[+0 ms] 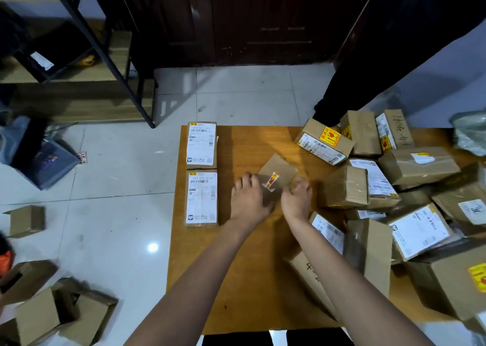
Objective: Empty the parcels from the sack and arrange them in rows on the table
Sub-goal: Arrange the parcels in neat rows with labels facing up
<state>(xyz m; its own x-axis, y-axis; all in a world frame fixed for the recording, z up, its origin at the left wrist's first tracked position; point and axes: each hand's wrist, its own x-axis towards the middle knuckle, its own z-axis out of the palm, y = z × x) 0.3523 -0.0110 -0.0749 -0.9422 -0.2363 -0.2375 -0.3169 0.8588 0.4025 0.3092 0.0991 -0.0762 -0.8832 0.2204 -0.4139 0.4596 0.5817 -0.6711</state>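
Both hands [271, 201] around small parcel [278, 177]

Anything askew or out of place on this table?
Yes. Only two parcels lie squared in a column at the table's left edge. The rest sit in a jumbled, overlapping pile on the right. The small box between both hands is turned diagonally.

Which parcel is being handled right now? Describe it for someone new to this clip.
On the wooden table, between the two placed boxes at left and the jumbled pile at right, both hands hold a small tilted cardboard parcel. Alone among them, it shows a red-and-yellow sticker mid-face.
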